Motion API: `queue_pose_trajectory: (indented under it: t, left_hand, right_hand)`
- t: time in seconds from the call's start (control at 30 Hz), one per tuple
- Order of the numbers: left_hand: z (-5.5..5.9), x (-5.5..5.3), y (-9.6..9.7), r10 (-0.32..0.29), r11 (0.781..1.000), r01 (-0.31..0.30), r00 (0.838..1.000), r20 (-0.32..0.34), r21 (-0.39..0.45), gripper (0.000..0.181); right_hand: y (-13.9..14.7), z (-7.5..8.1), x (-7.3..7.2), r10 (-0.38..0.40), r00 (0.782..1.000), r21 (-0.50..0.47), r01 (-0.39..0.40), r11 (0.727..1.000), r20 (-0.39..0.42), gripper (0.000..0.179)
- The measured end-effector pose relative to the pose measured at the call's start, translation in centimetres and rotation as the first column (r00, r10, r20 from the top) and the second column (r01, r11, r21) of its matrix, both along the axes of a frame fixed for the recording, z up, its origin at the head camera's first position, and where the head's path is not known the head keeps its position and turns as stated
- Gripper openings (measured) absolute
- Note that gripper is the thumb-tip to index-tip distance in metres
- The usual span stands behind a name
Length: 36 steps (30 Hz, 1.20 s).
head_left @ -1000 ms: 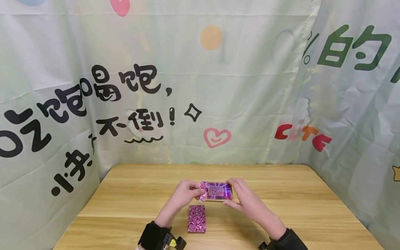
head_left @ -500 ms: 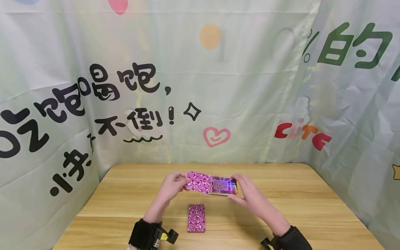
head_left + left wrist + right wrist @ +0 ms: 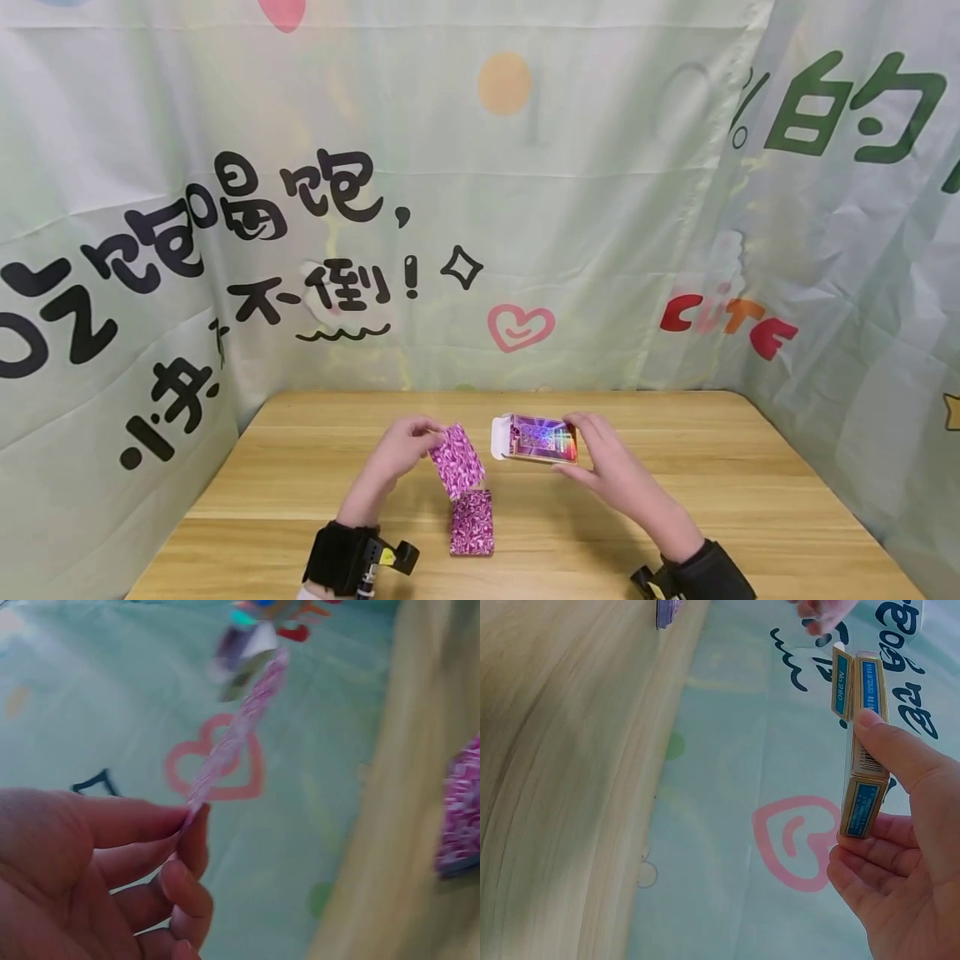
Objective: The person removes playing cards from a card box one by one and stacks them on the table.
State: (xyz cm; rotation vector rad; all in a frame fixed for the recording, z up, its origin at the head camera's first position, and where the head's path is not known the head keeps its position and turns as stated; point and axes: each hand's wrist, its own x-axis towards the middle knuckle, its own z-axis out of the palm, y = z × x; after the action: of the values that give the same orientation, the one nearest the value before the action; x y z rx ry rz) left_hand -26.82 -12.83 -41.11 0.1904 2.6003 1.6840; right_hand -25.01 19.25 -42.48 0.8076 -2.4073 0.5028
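Pinching a card (image 3: pixel 457 461) with left hand (image 3: pixel 405 446), gripping a box (image 3: pixel 542 439) with right hand (image 3: pixel 606 461), risking a drop with any slackening!

On the box (image 3: pixel 543 439), the flap (image 3: pixel 841 684) reads "No.990" and a narrow side bears a barcode (image 3: pixel 868 760); its small print is too blurred. On the cloth (image 3: pixel 600 208), black characters (image 3: pixel 352 187) include "吃饱喝饱," and "不倒!", a green character (image 3: pixel 870 127) "的", coloured letters (image 3: pixel 741 317) "C", "T", "E".
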Motion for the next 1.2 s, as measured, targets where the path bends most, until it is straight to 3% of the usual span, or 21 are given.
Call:
queue_pose_trajectory:
  t: [0.13, 0.27, 0.43, 0.53, 0.73, 0.83, 0.97, 1.1, 1.2]
  left_hand:
    - [-1.5, -0.1, 1.1, -0.126, 0.984, 0.128, 0.992, 0.028, -0.126, 0.012]
    - [-3.0, -0.1, 2.1, -0.174, 0.954, 0.177, 0.984, 0.034, -0.241, 0.009]
    - [-4.8, 0.0, 2.8, -0.153, 0.949, 0.161, 0.987, 0.052, -0.270, 0.012]
    - [-5.6, 0.0, 3.0, -0.134, 0.948, 0.136, 0.991, 0.028, -0.286, 0.017]
    - [-6.5, -0.1, 3.4, -0.083, 0.921, 0.073, 0.996, -0.010, -0.382, 0.023]
    - [-6.3, -0.1, 3.5, -0.058, 0.920, 0.055, 0.998, 0.004, -0.388, 0.023]
    - [-5.0, 0.0, 3.4, -0.040, 0.956, 0.035, 0.999, -0.010, -0.292, 0.017]
    - [-2.8, 0.2, 3.8, 0.013, 0.990, -0.030, 0.992, -0.125, -0.135, 0.011]
    - [-1.3, 0.6, 4.2, 0.044, 0.998, -0.054, 0.974, -0.221, -0.041, 0.012]
  right_hand:
    - [0.0, 0.0, 0.0, -0.003, 1.000, 0.004, 0.003, 1.000, 0.003, 0.070]
    - [-0.1, 0.0, 0.0, -0.002, 1.000, 0.005, 0.002, 1.000, 0.007, 0.070]
    - [-0.2, 0.0, 0.0, 0.000, 1.000, 0.007, 0.000, 1.000, 0.012, 0.070]
    - [-0.2, 0.0, 0.0, 0.006, 1.000, 0.011, -0.006, 1.000, 0.011, 0.070]
    - [-0.2, -0.2, 0.0, 0.018, 1.000, 0.020, -0.018, 1.000, -0.002, 0.071]
    - [-0.3, -0.3, 0.0, 0.015, 1.000, 0.027, -0.015, 1.000, 0.001, 0.071]
    - [-0.4, -0.3, 0.2, 0.012, 1.000, 0.023, -0.013, 1.000, 0.027, 0.071]
    - [-0.4, -0.3, 0.3, 0.015, 0.999, 0.013, -0.015, 1.000, 0.033, 0.071]
    - [-0.5, -0.2, 0.3, 0.015, 1.000, 0.019, -0.016, 1.000, 0.022, 0.071]
